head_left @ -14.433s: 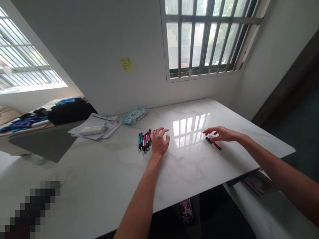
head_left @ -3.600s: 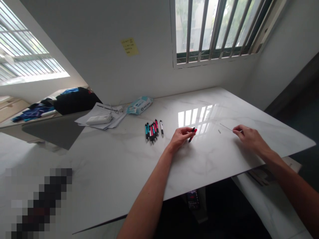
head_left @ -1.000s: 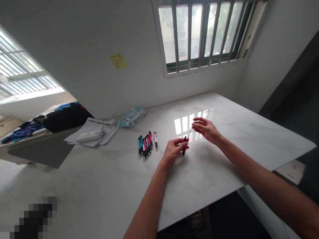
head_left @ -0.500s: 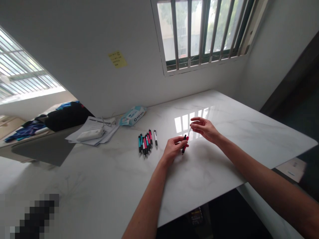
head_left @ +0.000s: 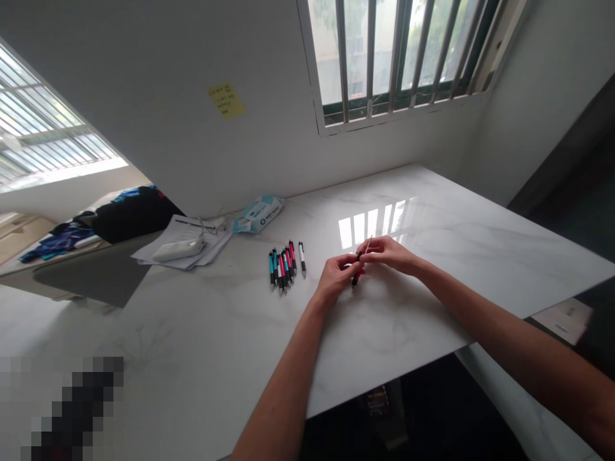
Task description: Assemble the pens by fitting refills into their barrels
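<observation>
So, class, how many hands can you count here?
2: the left hand holds a red-and-black pen; the right hand, just beside it, holds a thin rod.

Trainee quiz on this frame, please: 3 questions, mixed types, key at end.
1. True or false: the left hand holds a slim red-and-black plastic pen.
2. In the picture, which lies just right of the cluster of teal and red pens with black grips? A) stack of white papers B) white-and-black pen C) blue-and-white plastic wipes packet
3. Fill in the colour: a small ___ paper note is stuck on the grey wall.

Key: 1 True; 2 B; 3 yellow
</observation>
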Action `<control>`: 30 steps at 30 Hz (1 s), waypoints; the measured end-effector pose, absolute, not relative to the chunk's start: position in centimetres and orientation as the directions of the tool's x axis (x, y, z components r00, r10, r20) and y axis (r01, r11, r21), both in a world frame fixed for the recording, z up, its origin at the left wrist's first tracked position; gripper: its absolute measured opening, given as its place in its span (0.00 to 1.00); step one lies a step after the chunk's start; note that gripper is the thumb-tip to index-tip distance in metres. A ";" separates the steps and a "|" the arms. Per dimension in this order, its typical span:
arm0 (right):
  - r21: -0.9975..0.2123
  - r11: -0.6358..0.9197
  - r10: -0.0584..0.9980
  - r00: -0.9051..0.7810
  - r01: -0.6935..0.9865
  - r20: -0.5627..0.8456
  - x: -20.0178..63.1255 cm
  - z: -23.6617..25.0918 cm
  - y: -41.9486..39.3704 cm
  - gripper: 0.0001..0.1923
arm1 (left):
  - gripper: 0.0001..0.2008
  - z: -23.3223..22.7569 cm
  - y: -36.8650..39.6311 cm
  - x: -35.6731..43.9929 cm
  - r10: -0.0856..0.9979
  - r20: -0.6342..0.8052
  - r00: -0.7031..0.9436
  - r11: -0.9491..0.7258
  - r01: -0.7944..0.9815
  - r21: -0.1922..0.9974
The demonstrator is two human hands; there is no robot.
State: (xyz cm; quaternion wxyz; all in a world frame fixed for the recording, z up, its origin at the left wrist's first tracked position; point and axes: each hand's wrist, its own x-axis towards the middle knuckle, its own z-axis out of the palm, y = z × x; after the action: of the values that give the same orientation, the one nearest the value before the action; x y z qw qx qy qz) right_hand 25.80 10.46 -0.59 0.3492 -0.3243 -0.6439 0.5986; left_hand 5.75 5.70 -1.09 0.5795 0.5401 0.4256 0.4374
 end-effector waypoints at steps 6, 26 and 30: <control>-0.972 0.034 0.901 -0.414 -0.232 0.130 26.4 -0.3 11.0 0.14 | 0.23 -1.4 5.6 6.2 0.970 -0.056 0.238 0.063 -0.020 0.998; -0.961 0.015 0.993 -0.111 -0.277 0.048 27.8 -2.9 13.8 0.15 | 0.12 -2.8 7.6 2.9 0.979 0.200 -0.033 -0.189 0.208 0.960; -0.952 0.011 0.987 -0.149 -0.305 0.059 27.7 -2.8 13.9 0.13 | 0.12 -2.6 7.5 2.9 0.979 0.202 -0.012 -0.193 0.237 0.952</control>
State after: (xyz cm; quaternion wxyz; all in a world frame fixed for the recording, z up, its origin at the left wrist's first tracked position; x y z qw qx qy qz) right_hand 27.74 13.86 -2.83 0.5388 -0.3676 -0.4640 0.5994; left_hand 2.93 7.49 -2.60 0.3758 0.5942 0.5119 0.4937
